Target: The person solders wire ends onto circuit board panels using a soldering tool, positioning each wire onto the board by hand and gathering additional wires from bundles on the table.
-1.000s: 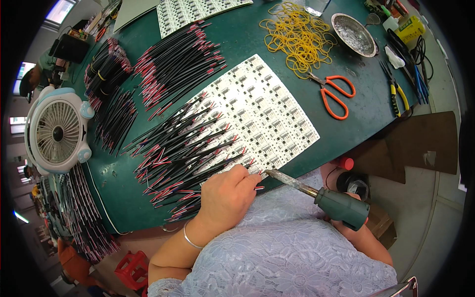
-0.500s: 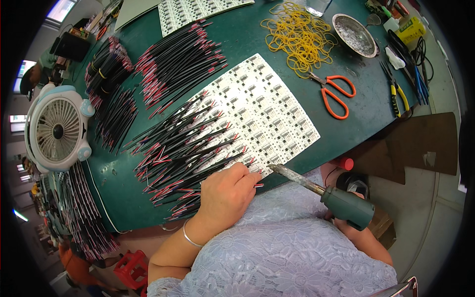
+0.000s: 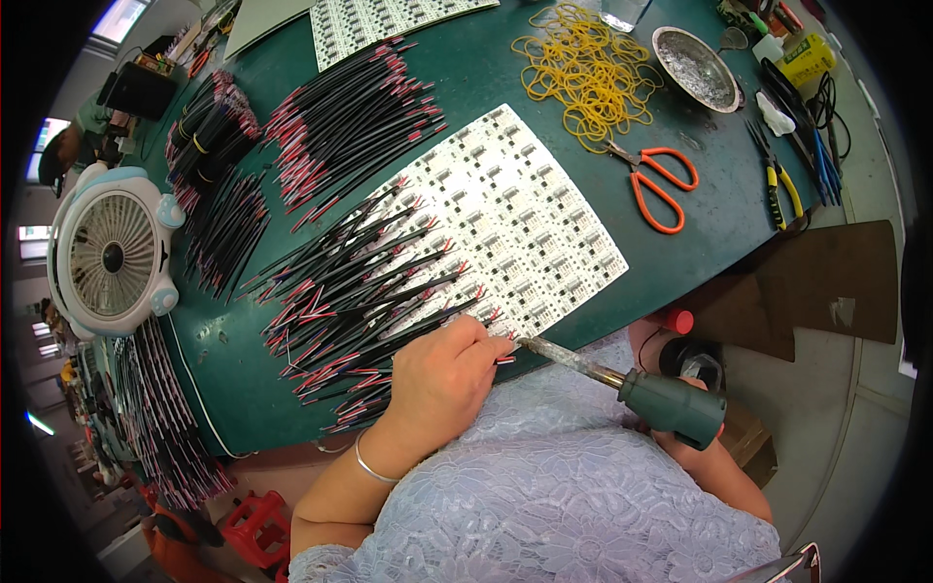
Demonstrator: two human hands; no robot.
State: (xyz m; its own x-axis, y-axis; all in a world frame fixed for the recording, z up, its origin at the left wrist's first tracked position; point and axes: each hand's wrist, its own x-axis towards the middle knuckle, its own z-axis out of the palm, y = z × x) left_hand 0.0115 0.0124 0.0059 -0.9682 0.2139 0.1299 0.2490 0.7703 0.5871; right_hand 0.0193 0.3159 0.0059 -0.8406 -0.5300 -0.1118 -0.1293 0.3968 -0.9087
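A green tabletop [image 3: 719, 228] filled much of the wide, curved view. On it, nearest the person, lay a white circuit-board panel [image 3: 554, 214], set at an angle and patterned with small dark components. Across its left part spread a row of black wires [image 3: 335, 321], their bared red and white ends pointing towards the board; beyond them lay a second pile of wires [image 3: 355, 117]. A white and pale-blue fan [image 3: 112, 257] stood at the far left.

The right hand [image 3: 685, 452], mostly hidden, had its grip wrapped around the dark green handle of a soldering iron [image 3: 671, 408]. The left hand [image 3: 442, 374] rested at the board's near corner, its grip pinched on a wire; the iron's tip came just beside those fingertips, though whether it touched was too small to tell.

Past the board sat yellow rubber bands [image 3: 588, 73] in a heap, a metal bowl [image 3: 735, 95], orange-handled cutters [image 3: 637, 180] and yellow-and-black pliers [image 3: 773, 180].
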